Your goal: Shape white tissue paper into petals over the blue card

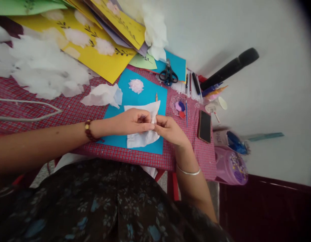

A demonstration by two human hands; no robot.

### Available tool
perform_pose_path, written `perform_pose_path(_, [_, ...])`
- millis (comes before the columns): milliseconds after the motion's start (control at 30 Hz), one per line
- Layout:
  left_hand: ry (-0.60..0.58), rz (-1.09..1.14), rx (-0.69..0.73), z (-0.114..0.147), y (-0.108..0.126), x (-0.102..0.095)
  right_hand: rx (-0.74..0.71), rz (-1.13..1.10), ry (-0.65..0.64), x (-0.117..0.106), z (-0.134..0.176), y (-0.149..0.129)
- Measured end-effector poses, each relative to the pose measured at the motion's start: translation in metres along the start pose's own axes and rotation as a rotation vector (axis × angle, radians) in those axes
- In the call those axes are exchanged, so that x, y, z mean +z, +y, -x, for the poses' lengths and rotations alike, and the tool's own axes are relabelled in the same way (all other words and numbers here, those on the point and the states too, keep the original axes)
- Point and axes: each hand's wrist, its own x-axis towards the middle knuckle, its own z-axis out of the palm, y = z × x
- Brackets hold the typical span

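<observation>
A white tissue is gathered at its middle between my two hands, its loose ends fanning out above and below. My left hand pinches the gather from the left, with the beaded bracelet at its wrist. From the right, my right hand pinches the same spot, thumb tip close to the other thumb. Beneath them lies a blue sheet of paper. A pale pink ruffled paper flower rests on that sheet, beyond my hands. Just past the tissue's upper edge a pencil tip shows.
Crumpled white tissues and yellow flower cards pile at the left and back. Black-handled scissors lie behind. A paint palette, a thin paintbrush and a phone lie right, on the checked tablecloth.
</observation>
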Motion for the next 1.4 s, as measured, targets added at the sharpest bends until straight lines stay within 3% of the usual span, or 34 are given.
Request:
perform_pose_path(67, [0.110,0.046,0.042,0.000,0.003,0.001,-0.021,-0.063,0.050,-0.001,0.002,-0.002])
perform_pose_path(167, [0.144,0.143,0.067,0.000,0.004,0.001,-0.071,-0.073,0.116,-0.002,0.003,-0.003])
perform_pose_path(400, [0.361,-0.033,0.049,0.000,0.010,-0.002,-0.110,0.067,0.272,0.009,-0.002,-0.003])
perform_pose_path(533, [0.276,0.008,-0.080,-0.002,0.008,-0.003,-0.117,0.234,0.274,0.014,-0.002,-0.001])
perform_pose_path(700, [0.142,0.245,-0.216,-0.008,-0.006,-0.001,-0.088,0.388,0.224,0.017,-0.001,-0.002])
perform_pose_path(867, [0.266,0.327,-0.277,-0.009,-0.005,-0.010,-0.024,0.365,0.314,-0.006,0.007,-0.002])
perform_pose_path(967, [0.358,0.339,-0.299,-0.009,0.000,-0.016,0.035,0.452,0.304,-0.025,0.013,0.000])
perform_pose_path(1067, [0.345,0.300,-0.261,-0.006,0.004,-0.017,0.053,0.548,0.263,-0.029,0.014,0.000])
perform_pose_path(1133, [0.300,0.196,-0.207,-0.005,0.004,-0.015,-0.012,0.478,0.287,-0.022,0.010,-0.001])
perform_pose_path(1267, [0.197,-0.008,-0.080,-0.003,0.003,-0.006,-0.124,0.364,0.435,0.000,0.000,-0.002])
perform_pose_path(1400, [0.022,0.002,0.003,0.000,0.004,-0.002,-0.051,0.480,0.602,0.002,-0.005,0.001])
